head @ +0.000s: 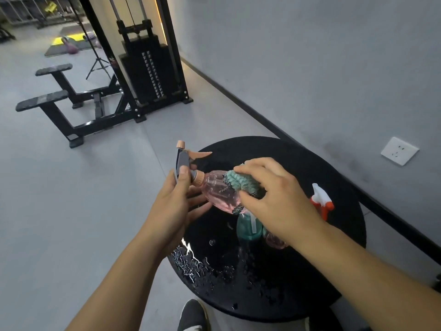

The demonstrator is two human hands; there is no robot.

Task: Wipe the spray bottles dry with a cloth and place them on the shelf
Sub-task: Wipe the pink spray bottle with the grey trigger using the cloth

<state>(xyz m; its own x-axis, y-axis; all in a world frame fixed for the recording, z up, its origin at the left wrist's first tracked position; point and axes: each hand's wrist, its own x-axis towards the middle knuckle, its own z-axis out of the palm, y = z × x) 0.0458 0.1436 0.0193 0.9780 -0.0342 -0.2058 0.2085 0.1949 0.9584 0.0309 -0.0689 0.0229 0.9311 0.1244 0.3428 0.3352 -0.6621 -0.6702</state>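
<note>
Round black table (281, 151), matte top, stands on pale grey floor (71, 211) close to grey wall. Water droplets (191, 261) beaded across top from 6 to 8 o'clock, glinting near rim. Teal translucent plastic spray bottle (247, 226) near centre. Pink translucent plastic bottle (274, 240) just beside it at its 3 o'clock, mostly hidden by forearm. White-and-orange spray trigger head (322, 201) toward 3 o'clock rim; its bottle body not visible. Whether bottles stand upright or lie down: cannot tell.
</note>
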